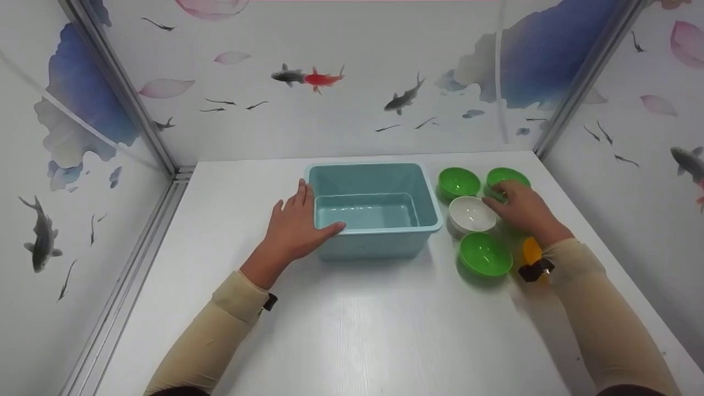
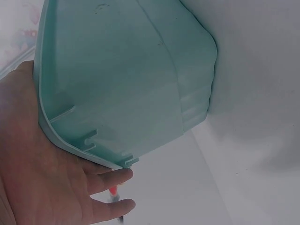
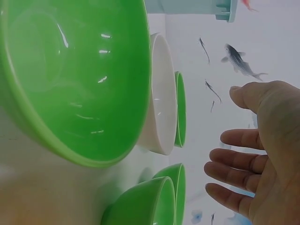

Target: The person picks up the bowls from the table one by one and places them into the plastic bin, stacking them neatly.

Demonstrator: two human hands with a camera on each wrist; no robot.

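Observation:
A light blue plastic tub (image 1: 374, 245) stands at mid-table. My left hand (image 1: 297, 225) rests on its left rim near the front corner, fingers straight and thumb over the front edge; the left wrist view shows the palm (image 2: 47, 178) against the rim. My right hand (image 1: 522, 209) hovers over the bowls to the right, its fingers spread and holding nothing in the right wrist view. Below or beside it are a far right green bowl (image 1: 509, 175), a white bowl (image 1: 472, 214) and another green bowl (image 3: 136, 206), mostly hidden by the hand in the head view.
One green bowl (image 1: 459, 182) sits behind the white one and another green bowl (image 1: 486, 254) in front. Something yellow (image 1: 531, 251) shows partly under my right wrist. White panels (image 1: 352, 126) with painted fish close off the back and sides of the white table (image 1: 352, 330).

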